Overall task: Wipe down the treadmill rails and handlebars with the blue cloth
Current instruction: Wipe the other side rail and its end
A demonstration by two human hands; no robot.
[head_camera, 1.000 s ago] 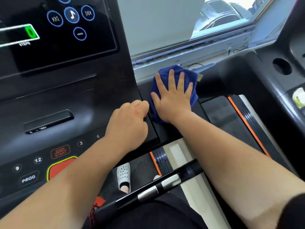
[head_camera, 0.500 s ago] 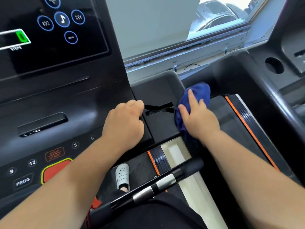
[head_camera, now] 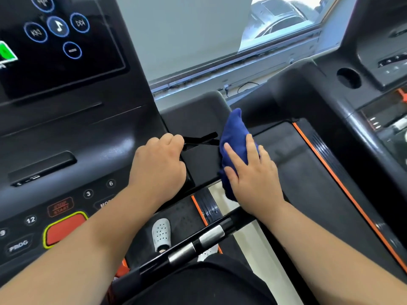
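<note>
The blue cloth (head_camera: 234, 137) is bunched against the right edge of the black motor cover (head_camera: 198, 115) at the front of the treadmill. My right hand (head_camera: 253, 179) lies flat on the cloth, fingers spread, pressing it to that edge. My left hand (head_camera: 158, 166) is a closed fist resting on the right corner of the console (head_camera: 66, 137), next to a slot in the cover. A black handlebar with silver grip sensors (head_camera: 196, 243) crosses low in front of me, under my right wrist.
A neighbouring treadmill with an orange-edged side rail (head_camera: 343, 190) and a cup-holder console (head_camera: 349, 78) stands on the right. The lit touch panel (head_camera: 58, 27) and red stop button (head_camera: 63, 230) are at left. A white clog (head_camera: 161, 234) stands on the belt below. A window sill runs behind.
My right hand slid the cloth from the top of the motor cover down and right to its side edge, bunching it up. My left fist stayed on the console corner.
</note>
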